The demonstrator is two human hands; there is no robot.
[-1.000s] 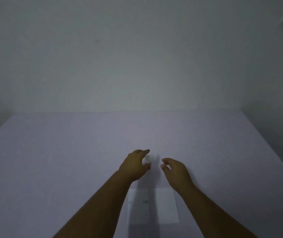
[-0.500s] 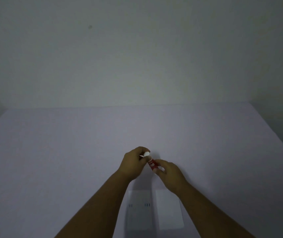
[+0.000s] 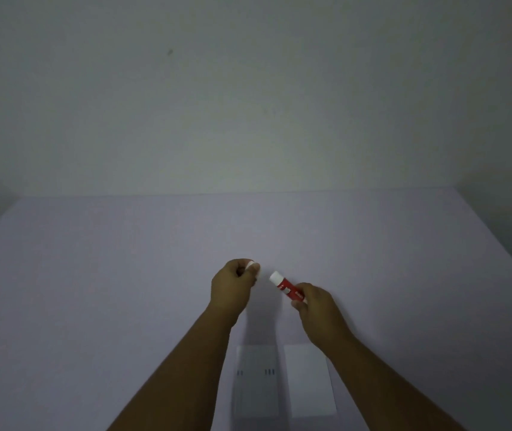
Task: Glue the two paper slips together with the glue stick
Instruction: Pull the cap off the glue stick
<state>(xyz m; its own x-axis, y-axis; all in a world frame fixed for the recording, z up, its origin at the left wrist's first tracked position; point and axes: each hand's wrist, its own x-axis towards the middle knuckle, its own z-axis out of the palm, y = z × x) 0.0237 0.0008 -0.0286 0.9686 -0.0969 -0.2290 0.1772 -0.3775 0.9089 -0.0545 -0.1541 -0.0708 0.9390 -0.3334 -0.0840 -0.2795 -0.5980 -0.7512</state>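
**Glue stick uncapped, one piece in each hand**

Glue stick (image 3: 287, 287) sits in the right hand (image 3: 318, 309), pinched by its red lower body between thumb and fingers, and it tilts up and to the left so the white top end points toward the left hand (image 3: 233, 284). That top end pokes out well clear of the right fingers. Over on the other side, the left hand is curled into a loose fist, and a small white piece, the cap (image 3: 251, 265) by the look of it, peeks out at the fingertips; most of it is hidden inside the grip. A clear gap of table separates cap and stick: the two hands are apart, side by side, both held above the table (image 3: 93, 275).

Closer to the person, down between the two forearms, lie the slips. The left slip (image 3: 256, 384) lies flat just inside the left forearm, in shadow, with a few short dark marks across its upper part. The right slip (image 3: 309, 381) is plain white and lies just beside it, a narrow strip of table between them, its far right corner tucked under the right wrist from this angle. Neither hand touches either slip.

Light is dim, and the print on the stick's label is too small to read.
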